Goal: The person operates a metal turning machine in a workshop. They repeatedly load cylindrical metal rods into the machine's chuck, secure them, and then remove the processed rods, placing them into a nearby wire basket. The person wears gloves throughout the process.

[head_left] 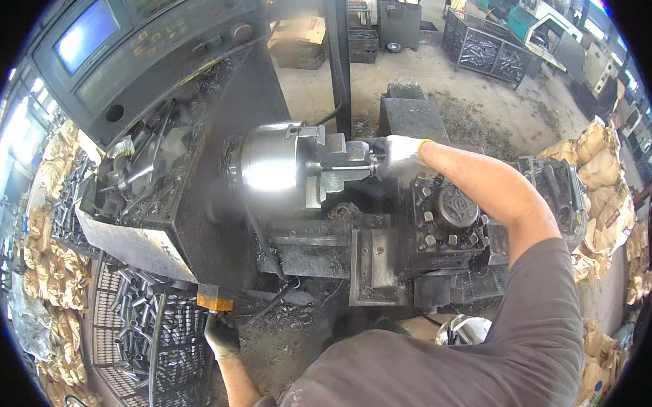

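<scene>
My right hand [401, 156], in a white glove with a yellow cuff, is closed at the outer end of the stepped jaws [335, 162] of a lathe chuck [273, 157]. Its fingers meet a short, bright metal workpiece [373, 165] that sticks out between the jaws; the glove hides much of it. Low on the left, my left hand [223, 336] wears a soiled glove. It reaches up just below an orange block [215, 302] at the machine's lower corner. Whether its fingers grip anything there is too dark to see.
Right of the chuck stands a tool turret [453, 213] under my right forearm. A control panel [93, 40] with a lit screen rises at the upper left. Beside my left hand is a plastic crate [105, 339] with many metal tubes. Metal chips litter the floor [482, 127].
</scene>
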Demonstrator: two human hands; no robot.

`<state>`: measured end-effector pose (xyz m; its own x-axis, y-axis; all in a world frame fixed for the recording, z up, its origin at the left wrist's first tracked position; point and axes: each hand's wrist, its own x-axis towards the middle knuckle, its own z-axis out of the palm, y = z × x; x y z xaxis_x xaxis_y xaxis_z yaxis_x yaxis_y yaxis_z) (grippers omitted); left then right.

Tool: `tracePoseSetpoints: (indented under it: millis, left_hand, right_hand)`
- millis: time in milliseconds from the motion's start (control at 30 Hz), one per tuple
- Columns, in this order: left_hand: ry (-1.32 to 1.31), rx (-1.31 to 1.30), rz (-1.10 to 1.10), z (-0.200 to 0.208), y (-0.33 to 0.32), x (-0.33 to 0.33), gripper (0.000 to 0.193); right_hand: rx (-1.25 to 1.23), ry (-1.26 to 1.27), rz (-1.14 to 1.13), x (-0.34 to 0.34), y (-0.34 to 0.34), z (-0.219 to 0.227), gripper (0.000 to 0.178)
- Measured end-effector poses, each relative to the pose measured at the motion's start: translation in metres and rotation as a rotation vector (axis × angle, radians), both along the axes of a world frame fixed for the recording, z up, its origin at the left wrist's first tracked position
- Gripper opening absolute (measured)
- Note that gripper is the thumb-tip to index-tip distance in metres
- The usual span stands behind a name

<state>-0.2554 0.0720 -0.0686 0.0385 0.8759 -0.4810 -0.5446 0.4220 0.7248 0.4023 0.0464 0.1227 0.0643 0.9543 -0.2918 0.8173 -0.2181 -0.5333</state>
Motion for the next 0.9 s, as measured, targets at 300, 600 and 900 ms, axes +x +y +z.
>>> tracePoseSetpoints:
  millis: [300, 600, 900]
  left_hand:
    - [1.256, 0.428, 0.246, 0.031, -0.03, 0.012, 0.05]
    - [1.448, 1.665, 0.103, 0.28, 0.07, 0.246, 0.052]
    - [2.096, 1.129, -0.182, 0.345, 0.259, 0.336, 0.096]
  right_hand:
    - [0.645, 0.084, -0.244, -0.116, -0.129, 0.095, 0.04]
    - [0.468, 0.506, -0.267, -0.235, -0.249, 0.014, 0.038]
    - [0.279, 0.485, -0.114, -0.217, -0.257, -0.015, 0.043]
